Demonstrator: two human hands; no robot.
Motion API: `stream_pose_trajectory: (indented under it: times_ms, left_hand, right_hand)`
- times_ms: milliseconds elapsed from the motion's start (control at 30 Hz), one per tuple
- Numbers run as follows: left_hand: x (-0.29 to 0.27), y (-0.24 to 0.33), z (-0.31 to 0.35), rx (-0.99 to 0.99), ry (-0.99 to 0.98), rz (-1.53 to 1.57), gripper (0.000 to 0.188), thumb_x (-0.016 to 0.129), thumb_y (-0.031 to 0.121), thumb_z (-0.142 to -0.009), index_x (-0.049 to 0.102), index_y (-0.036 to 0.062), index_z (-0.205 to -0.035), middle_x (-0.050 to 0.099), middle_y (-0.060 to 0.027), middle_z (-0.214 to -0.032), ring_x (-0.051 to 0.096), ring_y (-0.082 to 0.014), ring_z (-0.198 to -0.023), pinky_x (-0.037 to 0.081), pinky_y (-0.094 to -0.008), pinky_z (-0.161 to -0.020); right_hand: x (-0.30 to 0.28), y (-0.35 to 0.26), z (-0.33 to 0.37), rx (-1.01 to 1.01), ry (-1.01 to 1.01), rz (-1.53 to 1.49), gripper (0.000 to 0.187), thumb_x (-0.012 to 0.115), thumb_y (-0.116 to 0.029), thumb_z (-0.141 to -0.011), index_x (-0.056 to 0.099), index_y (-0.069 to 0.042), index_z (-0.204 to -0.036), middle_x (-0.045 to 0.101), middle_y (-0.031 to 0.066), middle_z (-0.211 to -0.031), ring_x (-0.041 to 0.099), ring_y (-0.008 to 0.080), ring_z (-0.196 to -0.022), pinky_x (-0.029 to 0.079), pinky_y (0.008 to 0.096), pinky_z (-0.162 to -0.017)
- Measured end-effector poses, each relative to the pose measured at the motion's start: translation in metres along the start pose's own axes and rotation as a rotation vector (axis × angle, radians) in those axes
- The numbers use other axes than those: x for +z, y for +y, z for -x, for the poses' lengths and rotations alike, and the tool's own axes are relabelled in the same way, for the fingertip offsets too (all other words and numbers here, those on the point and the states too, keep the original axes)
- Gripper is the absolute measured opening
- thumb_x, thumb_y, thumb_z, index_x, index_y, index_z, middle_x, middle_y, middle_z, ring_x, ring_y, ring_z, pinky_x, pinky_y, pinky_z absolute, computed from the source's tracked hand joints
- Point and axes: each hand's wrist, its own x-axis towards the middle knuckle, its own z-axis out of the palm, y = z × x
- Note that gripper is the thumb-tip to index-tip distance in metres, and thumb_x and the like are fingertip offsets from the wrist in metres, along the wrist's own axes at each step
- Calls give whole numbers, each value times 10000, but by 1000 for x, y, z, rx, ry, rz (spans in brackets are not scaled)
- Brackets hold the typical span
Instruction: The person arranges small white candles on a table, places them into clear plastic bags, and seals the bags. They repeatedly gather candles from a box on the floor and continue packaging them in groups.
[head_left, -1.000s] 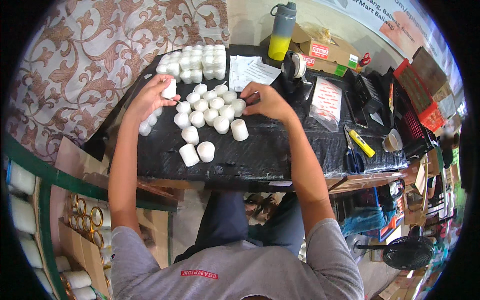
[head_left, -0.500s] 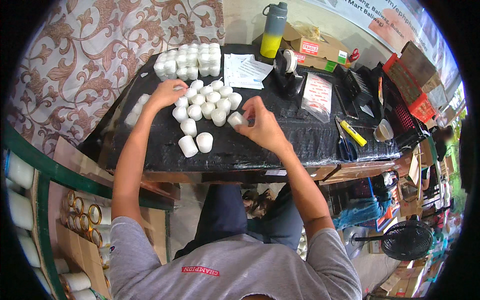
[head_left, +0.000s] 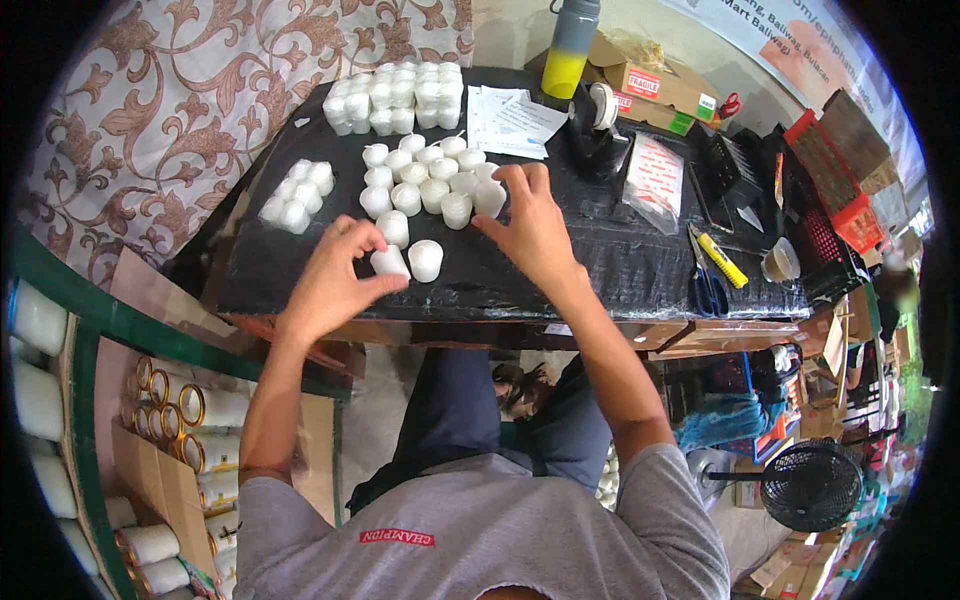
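Note:
Small white votive candles [head_left: 435, 192], some with wicks showing, stand in a loose cluster on the black-covered table. At the cluster's right edge my right hand [head_left: 530, 220] has thumb and fingers closed round one upright candle [head_left: 488, 200]. My left hand [head_left: 340, 270] is closer to me, its thumb and fingertips round a slightly tilted candle [head_left: 388, 263]. Beside that one stands another loose candle [head_left: 425, 261], and a further candle [head_left: 394, 229] is just behind. To the left lies a clear-wrapped pack of candles [head_left: 298, 195].
Stacked wrapped candle packs [head_left: 392, 98] and printed papers [head_left: 512, 122] lie at the back. A grey-yellow bottle [head_left: 571, 50], tape dispenser [head_left: 600, 130], plastic packet [head_left: 655, 182], scissors [head_left: 708, 285] and yellow cutter [head_left: 722, 260] are to the right. A fan [head_left: 812, 485] stands lower right.
My left hand has come down from the cluster's back left to a near candle. My right hand has brought its candle up against the cluster's right side. The view has shifted slightly.

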Motion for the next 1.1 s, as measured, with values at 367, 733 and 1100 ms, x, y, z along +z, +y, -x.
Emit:
stream_pose_trajectory:
  times_ms: [367,733,1100]
  left_hand:
    - [16,-25,9,-182,225,308,461,803,17,-770,559,43,-1160,662,-93,-1068,682,-153,-874,532,-285,-713]
    - [30,-43,2,-32,342,317,448,758,-108,-777,643,24,-1190,495,-93,-1276,661,-185,-977,577,-315,-863]
    - [55,-25,-23,-52,452,218,418,824,-89,-702,609,52,-1033,480,-85,-1155,598,-231,-1072,619,-367,-845]
  right_hand:
    - [39,-33,20,-151,-46,-207,329,786,-33,-765,589,-42,-1027,544,142,-1034,674,288,-729,563,408,-655]
    - [4,-22,55,128,90,-406,228,718,111,-774,654,-1,-962,604,132,-958,680,268,-834,560,353,-697]
    - [25,-23,46,-125,6,-201,126,723,-52,-817,692,-60,-939,631,117,-910,623,322,-876,509,422,-769]
